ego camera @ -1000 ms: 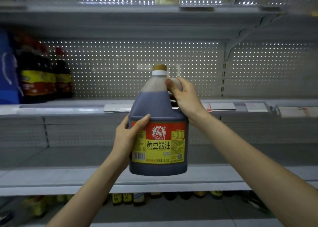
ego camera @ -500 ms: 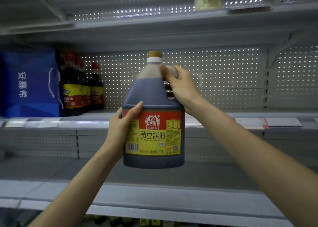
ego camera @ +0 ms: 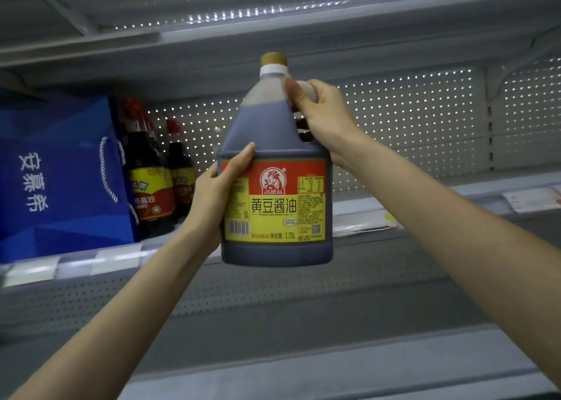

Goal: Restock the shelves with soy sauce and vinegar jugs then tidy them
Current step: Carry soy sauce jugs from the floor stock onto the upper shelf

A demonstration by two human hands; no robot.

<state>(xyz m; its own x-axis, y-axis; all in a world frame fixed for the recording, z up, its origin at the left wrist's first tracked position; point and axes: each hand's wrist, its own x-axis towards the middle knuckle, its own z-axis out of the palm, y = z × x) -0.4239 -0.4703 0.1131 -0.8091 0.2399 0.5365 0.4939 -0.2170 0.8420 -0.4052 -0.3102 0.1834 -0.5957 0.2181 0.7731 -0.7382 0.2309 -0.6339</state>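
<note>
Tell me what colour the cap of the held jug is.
The cap is golden tan, clearest in the head view.

shelf (ego camera: 425, 205) open rightward; bottles (ego camera: 151, 169) crowd left.

Bare, slender left hand (ego camera: 212, 193) and right hand (ego camera: 321, 114), short plain nails; forearms (ego camera: 121, 308) uncovered to the frame edge.
</note>
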